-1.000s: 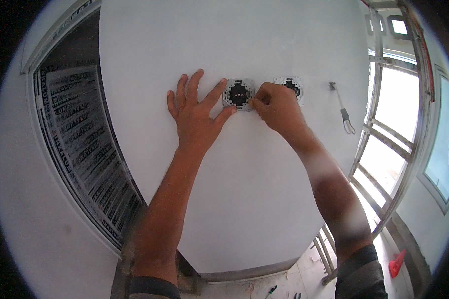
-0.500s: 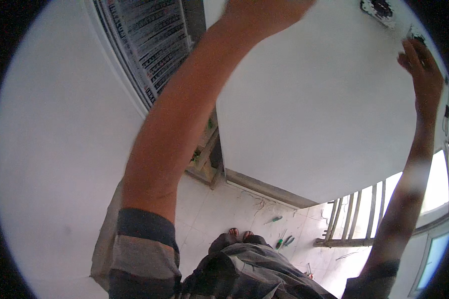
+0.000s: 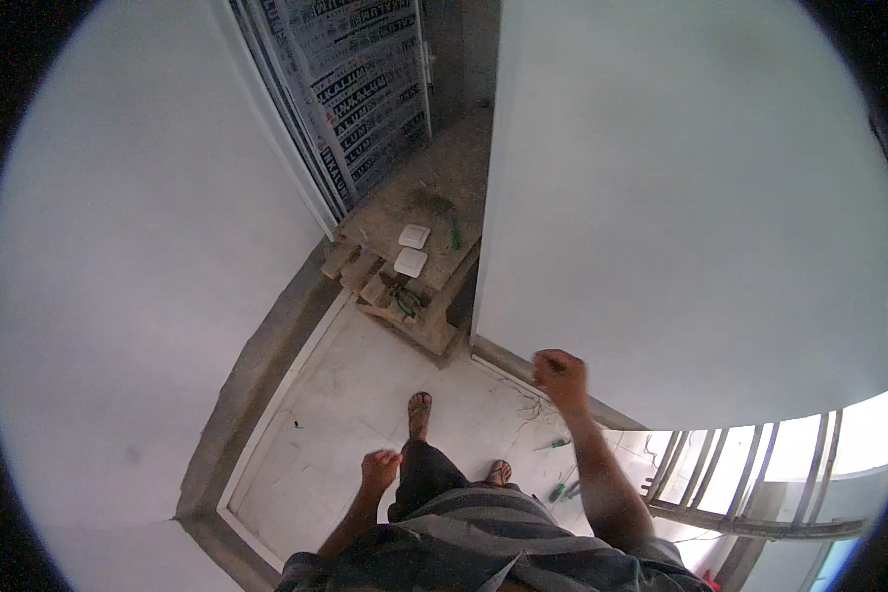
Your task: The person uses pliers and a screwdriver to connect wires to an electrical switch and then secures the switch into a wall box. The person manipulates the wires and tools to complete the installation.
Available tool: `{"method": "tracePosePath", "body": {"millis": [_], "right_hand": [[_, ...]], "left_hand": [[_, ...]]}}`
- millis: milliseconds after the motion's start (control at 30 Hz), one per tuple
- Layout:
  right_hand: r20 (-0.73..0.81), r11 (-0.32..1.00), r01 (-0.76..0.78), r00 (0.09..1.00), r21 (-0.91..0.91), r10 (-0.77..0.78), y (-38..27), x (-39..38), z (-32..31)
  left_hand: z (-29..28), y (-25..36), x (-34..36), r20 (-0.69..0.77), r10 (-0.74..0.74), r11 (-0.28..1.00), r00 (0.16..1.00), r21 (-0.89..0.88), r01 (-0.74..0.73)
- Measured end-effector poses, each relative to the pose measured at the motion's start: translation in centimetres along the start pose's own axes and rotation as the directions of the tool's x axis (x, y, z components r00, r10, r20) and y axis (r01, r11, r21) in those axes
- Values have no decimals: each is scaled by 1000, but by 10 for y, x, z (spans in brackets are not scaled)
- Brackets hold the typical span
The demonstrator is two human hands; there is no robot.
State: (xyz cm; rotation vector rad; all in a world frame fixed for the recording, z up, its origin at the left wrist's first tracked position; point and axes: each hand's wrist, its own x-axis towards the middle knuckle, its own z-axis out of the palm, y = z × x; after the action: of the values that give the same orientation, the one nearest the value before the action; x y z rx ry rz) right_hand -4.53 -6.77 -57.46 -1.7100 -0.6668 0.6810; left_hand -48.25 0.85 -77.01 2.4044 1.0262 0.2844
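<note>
My left hand [image 3: 380, 468] hangs low beside my leg with curled, slightly blurred fingers; whether it holds anything is hidden. My right hand [image 3: 562, 378] is closed in front of the lower white wall [image 3: 681, 197], with something small and dark between the fingers that I cannot make out. Beyond my hands, a dusty wooden platform [image 3: 385, 197] carries two white square plates [image 3: 411, 249], a green-handled tool [image 3: 453, 232] and some green tools [image 3: 406, 300] on its lower part.
A doorway [image 3: 350, 89] with a print-covered panel stands behind the platform. A wall [image 3: 138, 276] rises at my left. Hand tools [image 3: 557, 490] and wire scraps [image 3: 533, 405] lie on the tiled floor [image 3: 316, 414] near my feet. A ladder-like metal frame [image 3: 740, 515] is at the right.
Both hands have left the socket mechanisms on the wall and dropped low. My view has swung down and left, onto the platform and floor, and my left foot has stepped forward.
</note>
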Motion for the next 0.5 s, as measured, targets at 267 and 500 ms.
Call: {"method": "tracePosePath", "body": {"millis": [267,500], "right_hand": [[123,848,324,946,-420,-301,87,197,218],[-111,990,34,993,-140,-50,214,288,307]], "left_hand": [[-26,-135,12,135,-41,997,990,71,32],[-70,-233,47,308,-659,488,686,-520,701]]}}
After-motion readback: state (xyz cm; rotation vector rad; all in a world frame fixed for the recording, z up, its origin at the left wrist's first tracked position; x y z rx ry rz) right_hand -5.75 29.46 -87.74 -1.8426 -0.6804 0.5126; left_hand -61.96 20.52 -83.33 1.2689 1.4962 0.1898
